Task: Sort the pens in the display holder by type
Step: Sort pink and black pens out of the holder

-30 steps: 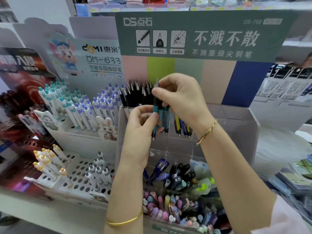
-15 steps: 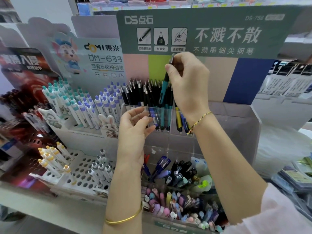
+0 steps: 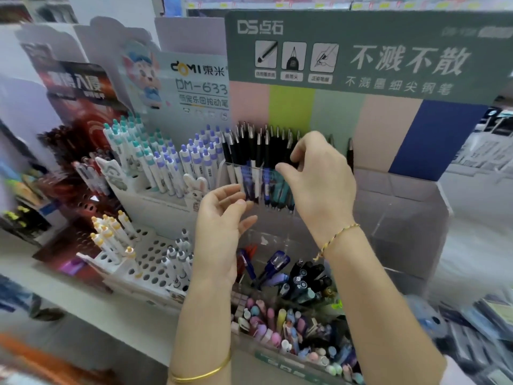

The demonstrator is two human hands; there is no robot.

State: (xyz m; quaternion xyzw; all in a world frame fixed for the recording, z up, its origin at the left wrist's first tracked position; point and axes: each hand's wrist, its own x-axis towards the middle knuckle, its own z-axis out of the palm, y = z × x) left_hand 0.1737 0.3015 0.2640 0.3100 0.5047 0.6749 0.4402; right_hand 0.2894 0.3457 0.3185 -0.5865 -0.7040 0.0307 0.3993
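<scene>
A clear tiered display holder point(image 3: 402, 218) carries a back row of black-topped pens point(image 3: 255, 151), with blue and teal barrels showing through its front wall. My right hand point(image 3: 316, 179) is over that row, thumb and forefinger pinching the dark top of a teal pen point(image 3: 280, 193) that stands in the compartment among other teal ones. My left hand point(image 3: 222, 218) hovers open in front of the holder's left end and holds nothing. The lower tiers hold mixed dark and blue pens point(image 3: 299, 279) and pastel pens point(image 3: 272, 320).
A white stand of teal- and purple-capped pens point(image 3: 166, 162) sits to the left, with a perforated white rack of yellow-capped pens point(image 3: 111, 234) below it. A green sign board point(image 3: 361, 51) rises behind the holder. Packaged goods point(image 3: 485, 329) lie at the right.
My right hand has come down from in front of the sign board, lowering the teal pen into the back row. My left hand stays open, slightly lower and to the left.
</scene>
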